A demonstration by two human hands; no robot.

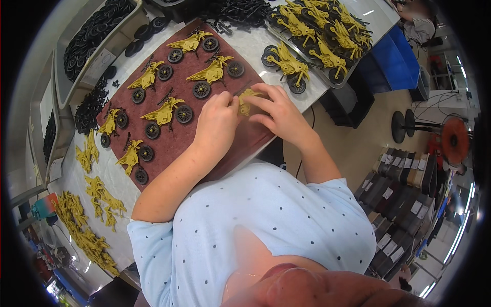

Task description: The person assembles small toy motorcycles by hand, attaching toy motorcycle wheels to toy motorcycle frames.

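Note:
Close to my body, over the near right side of a maroon cloth mat [176, 144], I hold a yellow toy motorcycle body [246, 106] between both hands. My left hand [219, 118] is closed, thumb and forefinger pinching by its left edge, next to a thin dark part. My right hand [284, 113] curls its fingers onto the body from the right. Fingers hide much of it, so its wheels cannot be made out. Several yellow toy motorcycles [162, 112] with black wheels lie in rows across the mat.
A grey bin [93, 75] of black wheels stands at the far left, beside a heap of small black parts [92, 105]. Loose yellow parts [84, 233] cover the table's left. A tray [343, 82] piled with yellow motorcycles sits far right; blue bins [396, 59] stand beyond the edge.

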